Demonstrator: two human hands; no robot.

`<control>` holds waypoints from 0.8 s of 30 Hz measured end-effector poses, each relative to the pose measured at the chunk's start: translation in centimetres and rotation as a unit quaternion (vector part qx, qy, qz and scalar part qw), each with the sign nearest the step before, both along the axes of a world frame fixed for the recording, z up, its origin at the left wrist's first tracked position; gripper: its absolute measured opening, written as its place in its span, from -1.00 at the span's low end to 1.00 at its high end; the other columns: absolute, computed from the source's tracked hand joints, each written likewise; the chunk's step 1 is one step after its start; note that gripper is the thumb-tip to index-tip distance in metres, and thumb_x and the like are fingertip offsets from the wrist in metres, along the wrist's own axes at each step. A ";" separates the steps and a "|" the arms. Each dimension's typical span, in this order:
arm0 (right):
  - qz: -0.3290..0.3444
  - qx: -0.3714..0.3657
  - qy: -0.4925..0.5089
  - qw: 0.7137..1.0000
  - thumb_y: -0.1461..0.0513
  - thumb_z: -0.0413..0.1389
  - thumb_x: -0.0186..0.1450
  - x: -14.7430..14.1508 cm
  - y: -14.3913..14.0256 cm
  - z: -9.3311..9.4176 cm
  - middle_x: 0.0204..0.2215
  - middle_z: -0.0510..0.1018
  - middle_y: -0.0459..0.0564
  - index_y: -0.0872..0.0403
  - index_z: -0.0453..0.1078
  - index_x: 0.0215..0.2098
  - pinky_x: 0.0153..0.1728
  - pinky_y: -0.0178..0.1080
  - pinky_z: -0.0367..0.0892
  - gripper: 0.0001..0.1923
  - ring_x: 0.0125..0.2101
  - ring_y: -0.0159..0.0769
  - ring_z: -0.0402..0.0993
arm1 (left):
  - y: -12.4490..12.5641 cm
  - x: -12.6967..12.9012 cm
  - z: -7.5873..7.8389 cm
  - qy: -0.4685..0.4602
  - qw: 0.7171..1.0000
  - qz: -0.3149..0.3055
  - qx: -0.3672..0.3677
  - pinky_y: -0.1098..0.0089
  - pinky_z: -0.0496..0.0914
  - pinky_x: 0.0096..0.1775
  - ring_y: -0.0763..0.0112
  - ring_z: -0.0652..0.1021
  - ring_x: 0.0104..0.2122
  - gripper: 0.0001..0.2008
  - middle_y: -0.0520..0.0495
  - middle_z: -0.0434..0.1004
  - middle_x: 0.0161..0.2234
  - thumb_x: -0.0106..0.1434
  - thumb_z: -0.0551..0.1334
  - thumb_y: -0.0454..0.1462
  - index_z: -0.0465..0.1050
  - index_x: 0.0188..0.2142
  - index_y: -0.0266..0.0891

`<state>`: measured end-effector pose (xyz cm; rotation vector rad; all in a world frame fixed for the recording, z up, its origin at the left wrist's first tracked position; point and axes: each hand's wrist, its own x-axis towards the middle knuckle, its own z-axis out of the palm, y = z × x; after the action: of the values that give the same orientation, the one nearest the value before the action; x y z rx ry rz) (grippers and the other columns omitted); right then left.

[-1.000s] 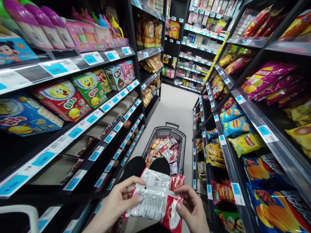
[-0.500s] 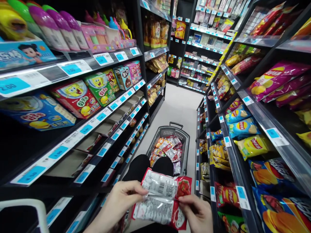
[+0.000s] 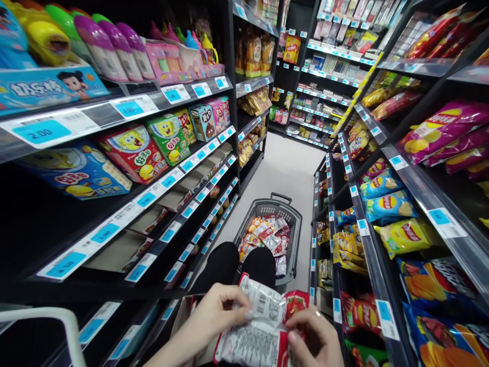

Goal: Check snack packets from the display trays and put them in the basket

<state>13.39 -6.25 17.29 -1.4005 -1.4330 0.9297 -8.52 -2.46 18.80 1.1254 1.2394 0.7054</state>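
Red-and-white packet now lower and farther right in view, its near end past the bottom edge.

Tall black shelving with price labels along its edges fills the left of the frame, and a matching black rack slants down the right. Between them a pale, evenly lit floor runs to back shelves at upper centre, near a yellow strip.

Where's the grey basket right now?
In the head view, the basket sits on the aisle floor, slightly right of centre, just beyond the person's black-clad knees.
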 end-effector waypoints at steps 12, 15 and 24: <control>-0.047 0.038 -0.002 0.998 -0.02 0.03 0.32 -1.1 0.5 -1.7 -0.58 0.42 -0.12 0.03 0.38 -0.56 -0.47 -0.35 0.20 -0.59 -0.54 -0.34 0.36 | -0.8 2.1 -0.9 -0.038 0.992 0.121 0.026 0.47 0.21 -0.45 0.43 0.35 -0.54 -0.83 0.03 0.42 -0.60 -0.03 0.33 -0.22 0.46 -0.60 -0.28; -0.079 0.025 -0.001 0.997 -0.01 0.07 0.31 -1.6 1.1 -1.6 -0.64 0.36 -0.15 0.04 0.30 -0.62 -0.49 -0.35 0.18 -0.57 -0.58 -0.36 0.32 | -1.2 2.8 -1.1 -0.006 0.986 0.160 0.049 0.48 0.18 -0.47 0.46 0.30 -0.56 -0.78 0.06 0.34 -0.62 -0.01 0.33 -0.20 0.37 -0.62 -0.26; -0.092 0.003 0.048 0.995 0.06 0.27 0.13 -2.3 1.5 -1.0 -0.60 0.45 -0.12 0.04 0.43 -0.59 -0.49 -0.35 0.26 -0.73 -0.55 -0.32 0.39 | -0.7 2.7 -0.2 -0.065 0.980 0.187 0.012 0.49 0.22 -0.45 0.45 0.33 -0.51 -0.79 0.11 0.35 -0.57 -0.15 0.37 -0.35 0.33 -0.53 -0.24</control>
<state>11.09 -4.71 16.26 -1.4366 -1.2125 0.8616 -5.80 -3.19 18.57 0.8575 1.3471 1.0611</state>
